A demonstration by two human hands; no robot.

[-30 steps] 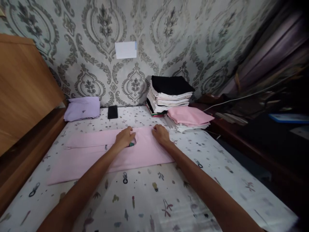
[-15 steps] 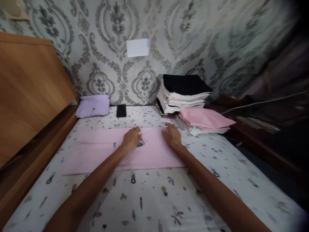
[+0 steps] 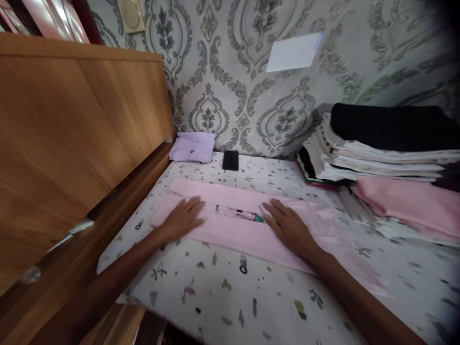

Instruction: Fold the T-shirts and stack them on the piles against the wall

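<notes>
A pink T-shirt (image 3: 230, 229) lies across the bed in a long, narrow fold. Its two folded sides almost meet along the middle, and part of a printed picture with dark lettering shows in the gap. My left hand (image 3: 182, 219) rests on the left part of the shirt, fingers spread and palm down. On the right part, just beside the print's green tip, my right hand (image 3: 287, 225) lies flat with fingers extended. Past my right wrist the cloth fans out loosely and looks a little rumpled.
Behind the shirt are a folded lilac garment (image 3: 193, 147) and a black phone-like object (image 3: 230, 160). A tall stack of folded clothes (image 3: 388, 127) with a pink garment (image 3: 409, 203) in front stands at right. A wooden cabinet (image 3: 86, 129) borders the left; the patterned sheet (image 3: 223, 287) covers the bed.
The view has turned left. My left hand has moved from the shirt's middle to its left part, uncovering more of the print. The shirt's right end now shows spread out beyond my right hand.
</notes>
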